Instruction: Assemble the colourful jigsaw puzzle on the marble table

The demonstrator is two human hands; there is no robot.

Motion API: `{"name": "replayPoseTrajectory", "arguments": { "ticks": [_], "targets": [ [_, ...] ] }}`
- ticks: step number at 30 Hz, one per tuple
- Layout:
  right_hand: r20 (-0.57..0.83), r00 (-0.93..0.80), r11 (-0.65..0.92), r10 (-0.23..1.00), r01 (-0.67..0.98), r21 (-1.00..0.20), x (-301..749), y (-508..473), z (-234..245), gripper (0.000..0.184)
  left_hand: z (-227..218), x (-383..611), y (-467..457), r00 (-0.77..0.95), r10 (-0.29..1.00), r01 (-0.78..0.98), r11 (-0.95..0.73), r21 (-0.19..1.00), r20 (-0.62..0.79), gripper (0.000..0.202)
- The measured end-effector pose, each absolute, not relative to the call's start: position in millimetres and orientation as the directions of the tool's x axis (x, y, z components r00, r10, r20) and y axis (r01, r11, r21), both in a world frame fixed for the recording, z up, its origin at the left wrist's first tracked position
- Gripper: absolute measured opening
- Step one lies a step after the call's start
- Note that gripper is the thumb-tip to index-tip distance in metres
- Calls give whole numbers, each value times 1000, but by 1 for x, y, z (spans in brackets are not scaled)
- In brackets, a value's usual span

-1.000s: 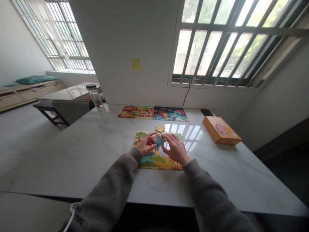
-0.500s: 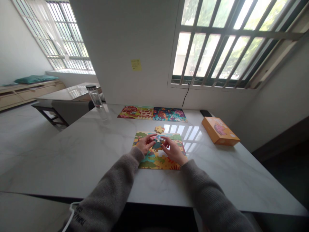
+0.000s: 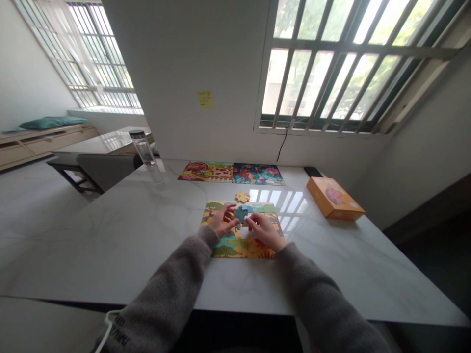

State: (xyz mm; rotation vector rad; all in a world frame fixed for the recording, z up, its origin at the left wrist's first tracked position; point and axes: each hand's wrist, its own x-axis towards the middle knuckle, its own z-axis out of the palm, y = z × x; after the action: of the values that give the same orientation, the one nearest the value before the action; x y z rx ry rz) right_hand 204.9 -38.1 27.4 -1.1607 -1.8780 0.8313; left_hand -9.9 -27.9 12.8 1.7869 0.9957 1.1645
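A colourful jigsaw puzzle (image 3: pixel 235 245) lies flat on the white marble table (image 3: pixel 110 230) in front of me. Both hands rest over its upper middle. My left hand (image 3: pixel 222 221) and my right hand (image 3: pixel 264 229) pinch a blue-grey puzzle piece (image 3: pixel 241 214) between their fingertips, holding it just above the board. A loose yellow piece (image 3: pixel 242 197) lies on the table just beyond the puzzle's far edge.
Two finished puzzles (image 3: pixel 231 173) lie side by side near the wall. An orange box (image 3: pixel 334 198) sits at the right, a dark phone (image 3: pixel 314 171) behind it. A clear water bottle (image 3: pixel 144 149) stands at the far left corner. A cable hangs from the window sill.
Both hands have drawn slightly nearer to me and closed in on the blue-grey piece, which now sits between the fingertips a little lower over the board.
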Motion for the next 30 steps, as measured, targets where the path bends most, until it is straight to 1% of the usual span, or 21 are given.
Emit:
{"name": "replayPoseTrajectory", "arguments": {
  "ticks": [2, 4, 5, 8, 13, 17, 18, 20, 21, 23, 24, 26, 28, 29, 30],
  "targets": [
    [238, -261, 330, 936, 410, -850, 207, -34, 26, 40, 14, -13, -29, 340, 840, 328, -527, 784, 423, 62],
    [201, -249, 289, 947, 392, -873, 209, -32, 26, 41, 15, -15, -30, 398, 780, 394, -621, 677, 483, 66],
    [186, -251, 274, 950, 385, -881, 210, -32, 26, 41, 16, -16, -29, 415, 761, 409, -645, 645, 498, 67],
    [154, -261, 248, 953, 380, -891, 212, -34, 31, 41, 15, -18, -27, 430, 751, 433, -658, 616, 501, 64],
    [109, -279, 213, 954, 377, -901, 212, -39, 39, 39, 14, -23, -23, 451, 747, 453, -663, 596, 489, 51],
    [88, -276, 193, 957, 383, -904, 213, -38, 38, 38, 18, -24, -24, 468, 730, 463, -682, 566, 497, 63],
    [89, -277, 197, 957, 391, -899, 213, -38, 38, 38, 19, -24, -24, 469, 731, 463, -681, 567, 495, 63],
    [125, -281, 238, 951, 413, -879, 215, -37, 38, 36, 21, -23, -25, 458, 742, 467, -669, 578, 490, 58],
    [174, -284, 287, 943, 428, -857, 217, -37, 38, 32, 21, -23, -25, 450, 750, 471, -661, 584, 485, 56],
    [321, -302, 432, 898, 452, -781, 221, -38, 41, 23, 21, -23, -25, 433, 764, 484, -645, 592, 479, 55],
    [395, -316, 503, 863, 457, -733, 223, -39, 43, 22, 21, -23, -25, 427, 769, 488, -639, 595, 476, 56],
    [494, -345, 602, 798, 452, -658, 227, -42, 47, 35, 21, -22, -25, 434, 768, 478, -639, 603, 471, 55],
    [521, -387, 649, 760, 444, -617, 229, -43, 50, 50, 20, -21, -26, 452, 758, 455, -650, 609, 470, 53],
    [519, -420, 667, 744, 443, -599, 230, -44, 50, 52, 20, -20, -26, 464, 750, 443, -657, 610, 471, 52],
    [511, -459, 686, 727, 439, -581, 230, -44, 50, 50, 20, -20, -27, 474, 744, 436, -662, 609, 470, 52]
  ]
}}
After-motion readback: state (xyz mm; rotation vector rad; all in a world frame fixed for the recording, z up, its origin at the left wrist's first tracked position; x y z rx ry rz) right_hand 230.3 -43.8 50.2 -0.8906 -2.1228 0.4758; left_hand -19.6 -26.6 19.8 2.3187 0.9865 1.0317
